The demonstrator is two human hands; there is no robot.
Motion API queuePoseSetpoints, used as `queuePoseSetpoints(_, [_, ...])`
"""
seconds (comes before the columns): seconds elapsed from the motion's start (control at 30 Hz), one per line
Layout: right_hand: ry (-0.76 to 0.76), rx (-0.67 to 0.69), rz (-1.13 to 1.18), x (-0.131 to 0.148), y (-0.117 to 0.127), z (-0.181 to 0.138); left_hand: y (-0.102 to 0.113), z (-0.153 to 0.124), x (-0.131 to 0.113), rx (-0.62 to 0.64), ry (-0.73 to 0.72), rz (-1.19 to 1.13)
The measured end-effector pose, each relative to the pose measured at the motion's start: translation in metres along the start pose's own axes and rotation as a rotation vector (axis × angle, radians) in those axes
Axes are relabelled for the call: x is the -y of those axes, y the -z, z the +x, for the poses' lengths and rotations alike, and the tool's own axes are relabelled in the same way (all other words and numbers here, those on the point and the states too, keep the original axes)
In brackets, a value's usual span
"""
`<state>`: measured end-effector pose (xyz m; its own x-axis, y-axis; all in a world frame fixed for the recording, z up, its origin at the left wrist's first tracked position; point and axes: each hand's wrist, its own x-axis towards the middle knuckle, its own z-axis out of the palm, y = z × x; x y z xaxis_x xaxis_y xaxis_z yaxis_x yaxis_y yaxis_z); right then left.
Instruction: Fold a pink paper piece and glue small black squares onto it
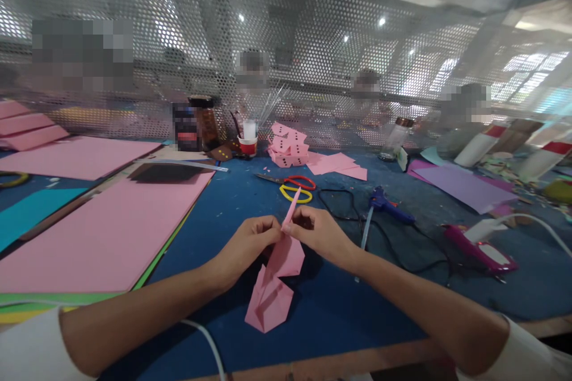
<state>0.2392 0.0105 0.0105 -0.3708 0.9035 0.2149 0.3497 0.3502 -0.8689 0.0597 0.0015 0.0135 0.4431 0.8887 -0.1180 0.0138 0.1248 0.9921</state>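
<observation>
A folded pink paper piece (272, 286) hangs between both my hands above the blue table (339, 303). My left hand (250, 241) pinches its upper part from the left, fingers closed. My right hand (319, 232) pinches the same spot from the right, where a narrow pink tip (291, 207) sticks up. The lower folded end of the paper rests on the table near me.
Large pink sheets (107, 226) lie at left over green and teal ones. Red and yellow scissors (297, 187), a blue glue gun (386, 202) with black cord, a pink glue gun (480, 247), a stack of folded pink pieces (288, 146), jars and a purple sheet (465, 187) lie beyond. People sit behind the mesh screen.
</observation>
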Motion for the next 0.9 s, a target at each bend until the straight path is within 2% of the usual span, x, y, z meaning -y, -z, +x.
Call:
queuePoseSetpoints(0.27, [0.072, -0.026, -0.064, 0.0072, -0.0004, -0.0034, 0.0011, -0.0006, 0.0019, 0.021, -0.016, -0.040])
queuePoseSetpoints(0.6, [0.265, -0.182, -0.355, 0.0084, 0.0015, -0.0066, 0.0048, 0.0036, 0.0037, -0.016, 0.017, -0.010])
queuePoseSetpoints(0.9, [0.405, -0.145, -0.469, 0.0074, 0.0026, -0.0080, 0.0060, 0.0027, 0.0018, 0.010, 0.015, -0.044])
